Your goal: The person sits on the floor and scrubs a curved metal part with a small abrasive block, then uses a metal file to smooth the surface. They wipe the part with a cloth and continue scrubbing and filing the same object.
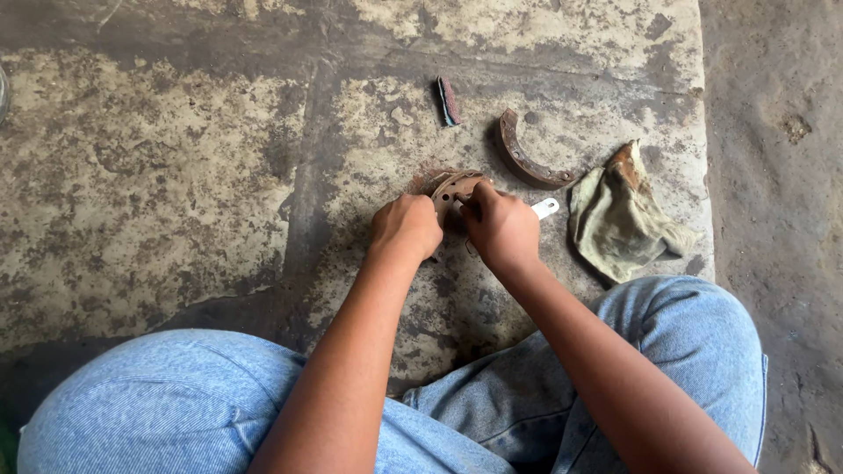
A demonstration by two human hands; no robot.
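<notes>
On the stained concrete floor (176, 175), two bare hands grip one rusty curved brake shoe (452, 186).

In the head view, the left hand (406, 226) is closed around the shoe's near edge; the right hand (502, 226) is fisted beside it, pressing a white-handled tool (545, 208) against the shoe. Just beyond the right hand lies a second brake shoe (527, 158), a dirty rag (623, 219) to its right, and a small dark strip (449, 101) farther off.

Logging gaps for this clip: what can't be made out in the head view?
- Curved rusty part: lower half hidden by both hands.
- Right hand: its grip covers a pale tool; only the tip shows, kind unclear.
- Left hand: fingers curled under, contact unseen.
- Glassy object: cut off by the left edge.
</notes>
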